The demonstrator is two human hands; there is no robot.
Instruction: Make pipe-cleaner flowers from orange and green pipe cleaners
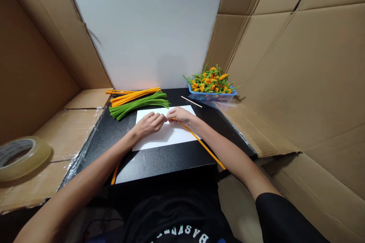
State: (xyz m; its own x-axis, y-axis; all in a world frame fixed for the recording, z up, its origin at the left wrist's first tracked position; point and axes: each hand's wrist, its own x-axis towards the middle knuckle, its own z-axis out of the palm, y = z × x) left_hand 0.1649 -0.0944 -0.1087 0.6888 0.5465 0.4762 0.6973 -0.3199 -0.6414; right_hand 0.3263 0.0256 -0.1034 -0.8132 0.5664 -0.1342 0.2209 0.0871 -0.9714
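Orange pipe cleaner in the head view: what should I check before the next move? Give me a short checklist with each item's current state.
1. Right hand grip on the orange pipe cleaner: cannot tell, the fingers hide the contact.
2. Left hand close to the right hand: ok, their fingers meet.
3. Both hands above the white paper sheet: ok.
4. Pipe cleaner's far end on the black tabletop: not ok, it appears to pass the edge.
5. Green pipe cleaner bundle beside the paper: ok.
6. Spare orange pipe cleaners beside the green bundle: ok.
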